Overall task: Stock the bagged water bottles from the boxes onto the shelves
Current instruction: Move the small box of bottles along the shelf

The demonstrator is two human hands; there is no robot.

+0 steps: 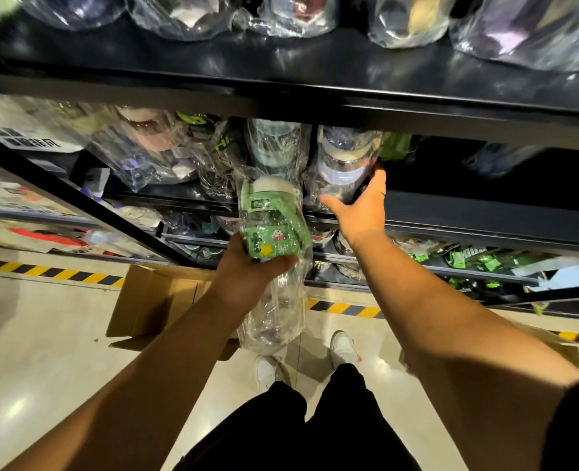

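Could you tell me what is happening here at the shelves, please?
A person stands facing dark store shelves, stocking bagged bottles. Their left hand grips a green bagged bottle, held in the air in front of the middle shelf. Their right hand reaches onto that shelf, thumb and fingers either side of a clear bagged bottle standing there beside others. An open cardboard box sits on the floor below the left arm. The green bottle is not yet on a shelf.
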